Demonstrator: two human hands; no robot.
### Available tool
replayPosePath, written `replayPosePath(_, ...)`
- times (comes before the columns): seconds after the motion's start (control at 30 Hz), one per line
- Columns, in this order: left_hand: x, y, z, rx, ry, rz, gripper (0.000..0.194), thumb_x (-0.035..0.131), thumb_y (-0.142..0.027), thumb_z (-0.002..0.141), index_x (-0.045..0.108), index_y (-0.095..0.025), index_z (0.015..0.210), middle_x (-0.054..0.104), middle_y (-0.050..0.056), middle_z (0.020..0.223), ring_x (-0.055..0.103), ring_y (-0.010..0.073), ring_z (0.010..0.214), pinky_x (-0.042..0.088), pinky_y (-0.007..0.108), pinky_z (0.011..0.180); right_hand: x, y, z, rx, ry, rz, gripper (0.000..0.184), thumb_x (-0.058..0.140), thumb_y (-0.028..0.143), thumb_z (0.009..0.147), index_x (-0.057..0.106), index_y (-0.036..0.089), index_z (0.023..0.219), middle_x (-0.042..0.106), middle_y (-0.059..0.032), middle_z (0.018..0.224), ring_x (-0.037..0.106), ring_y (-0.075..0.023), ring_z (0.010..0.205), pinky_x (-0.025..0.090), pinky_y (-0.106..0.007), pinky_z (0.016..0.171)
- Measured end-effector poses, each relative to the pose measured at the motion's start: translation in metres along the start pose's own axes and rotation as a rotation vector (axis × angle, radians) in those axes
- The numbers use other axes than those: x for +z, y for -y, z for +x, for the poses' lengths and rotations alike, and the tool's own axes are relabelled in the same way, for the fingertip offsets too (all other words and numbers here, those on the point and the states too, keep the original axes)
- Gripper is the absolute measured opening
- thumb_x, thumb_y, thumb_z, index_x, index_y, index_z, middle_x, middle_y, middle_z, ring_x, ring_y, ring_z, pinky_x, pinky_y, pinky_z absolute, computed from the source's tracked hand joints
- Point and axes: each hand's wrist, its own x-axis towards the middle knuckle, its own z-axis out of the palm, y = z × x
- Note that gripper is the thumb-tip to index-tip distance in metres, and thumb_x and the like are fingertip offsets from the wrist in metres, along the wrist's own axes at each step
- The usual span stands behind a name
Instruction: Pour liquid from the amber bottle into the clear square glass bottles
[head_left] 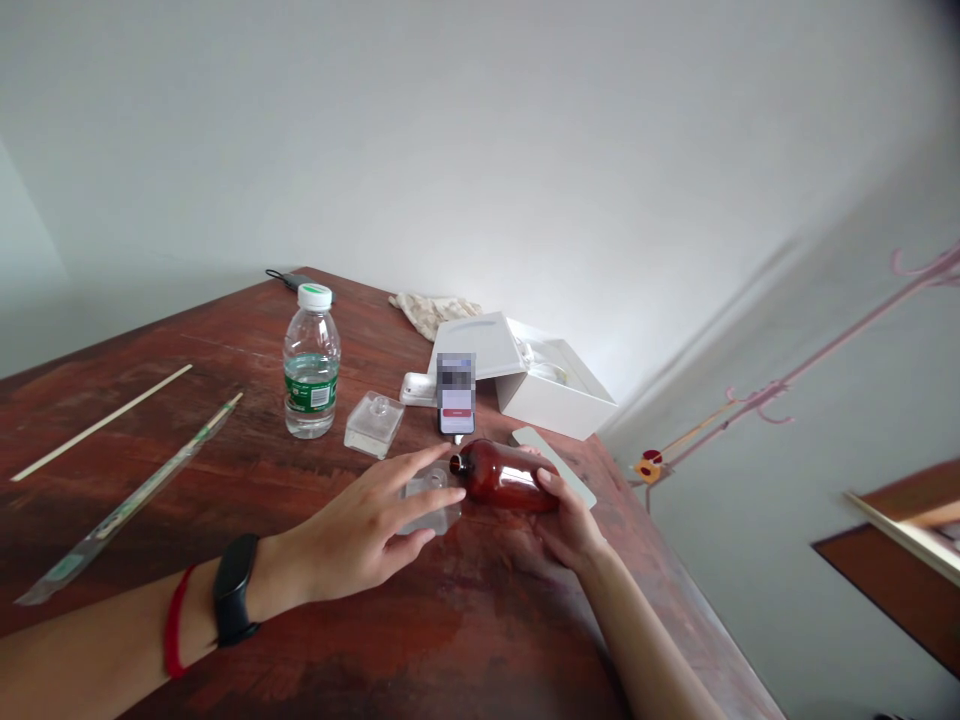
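Note:
A brown glossy bottle point(504, 476) lies on its side in my right hand point(571, 522), its uncapped neck pointing left. The fingers of that hand wrap around the bottle's base end, the thumb on top. My left hand point(382, 508) is spread with fingers apart, close to the bottle's mouth; it holds nothing. Beneath the left fingers is a clear square block point(438, 512) with a small knob, partly covered by them. A similar clear block point(374, 424) rests farther back. Just behind the bottle stands a phone point(456, 395) with a lit screen.
Left of the blocks, a water bottle point(311, 365) stands upright, partly filled. A bare chopstick point(103, 422) and a wrapped pair point(135, 495) lie at left. White open boxes point(559, 395), a cloth point(431, 312) and a flat pale slab point(574, 478) are farther back. Pink coat rack point(780, 392) stands at right.

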Motion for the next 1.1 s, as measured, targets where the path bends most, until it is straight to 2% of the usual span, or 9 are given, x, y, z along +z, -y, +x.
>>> replayPosePath(0.1, 0.002, 0.002, 0.0, -0.052, -0.037, -0.013, 0.048, 0.06, -0.003, 0.096, 0.061, -0.028, 0.137, 0.042, 0.012, 0.17, 0.052, 0.0328, 0.15, 0.049, 0.053, 0.123, -0.001, -0.001, 0.0, -0.015, -0.027, 0.004, 0.048, 0.092, 0.041, 0.073, 0.075, 0.025, 0.114, 0.083, -0.0038, 0.105, 0.076, -0.0278, 0.094, 0.06, -0.038, 0.083)
replayPosePath(0.23, 0.004, 0.007, -0.001, -0.124, -0.067, -0.081, 0.045, 0.064, -0.01, 0.097, 0.053, -0.028, 0.137, 0.046, 0.012, 0.167, 0.053, 0.0314, 0.151, 0.047, 0.05, 0.124, -0.003, -0.002, 0.001, -0.009, -0.074, 0.003, 0.048, 0.094, 0.043, 0.07, 0.077, 0.027, 0.112, 0.084, -0.0034, 0.106, 0.077, -0.0302, 0.095, 0.06, -0.042, 0.086)
replayPosePath(0.43, 0.005, 0.012, 0.0, -0.292, -0.054, -0.197, 0.066, 0.069, -0.028, 0.099, 0.037, -0.031, 0.156, 0.052, 0.012, 0.163, 0.055, 0.0336, 0.148, 0.045, 0.054, 0.125, -0.004, -0.003, 0.003, -0.01, -0.1, 0.003, 0.046, 0.093, 0.045, 0.071, 0.079, 0.026, 0.11, 0.085, -0.0042, 0.105, 0.077, -0.0298, 0.092, 0.062, -0.04, 0.079)
replayPosePath(0.6, 0.004, 0.016, 0.002, -0.416, -0.007, -0.329, 0.069, 0.078, -0.038, 0.092, 0.042, -0.03, 0.151, 0.06, 0.013, 0.154, 0.061, 0.0343, 0.14, 0.048, 0.054, 0.12, -0.005, -0.005, 0.004, -0.008, -0.107, 0.002, 0.047, 0.092, 0.045, 0.072, 0.079, 0.025, 0.112, 0.085, -0.0056, 0.108, 0.078, -0.0298, 0.094, 0.062, -0.039, 0.08)
replayPosePath(0.83, -0.004, 0.014, 0.005, -0.413, -0.002, -0.37, 0.062, 0.076, -0.046, 0.092, 0.049, -0.029, 0.145, 0.066, 0.01, 0.144, 0.067, 0.0317, 0.125, 0.053, 0.05, 0.11, -0.007, -0.004, 0.005, -0.025, -0.076, -0.017, 0.046, 0.089, 0.046, 0.075, 0.08, 0.024, 0.114, 0.085, -0.0057, 0.111, 0.078, -0.0289, 0.097, 0.063, -0.038, 0.084)
replayPosePath(1.1, -0.008, 0.01, 0.008, -0.353, -0.051, -0.368, 0.058, 0.073, -0.044, 0.095, 0.051, -0.029, 0.147, 0.063, 0.009, 0.149, 0.062, 0.0312, 0.134, 0.05, 0.047, 0.116, -0.007, -0.003, 0.004, -0.027, -0.084, -0.03, 0.047, 0.091, 0.046, 0.073, 0.08, 0.027, 0.114, 0.085, -0.0037, 0.111, 0.078, -0.0299, 0.097, 0.062, -0.041, 0.086)
